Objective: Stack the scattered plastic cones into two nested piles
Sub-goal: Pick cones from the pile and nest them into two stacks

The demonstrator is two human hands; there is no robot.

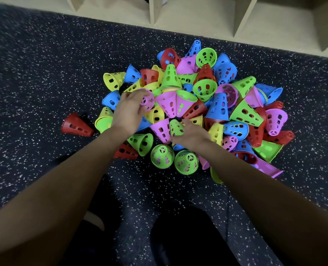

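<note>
- Cones: red, blue, green, yellow and pink perforated plastic, in one jumbled heap on the floor, most on their sides, a few upright. No neat nested piles visible, though some cones sit partly inside each other.
- Left hand: at the left side of the heap, fingers curled round a pink cone that lies on its side, narrow end facing the camera.
- Right hand: lower on the near side of the heap, thumb and fingers spread either side of a green cone. Can't tell if it actually grips it or only touches.
- Lone red cone: on its side, apart from the heap, to its left.
- Two green cones at the near edge, narrow ends up, just beside each other.
- Floor is dark with white speckles; pale shelf unit runs along the far edge.
- Person's dark-clothed legs at the bottom.
</note>
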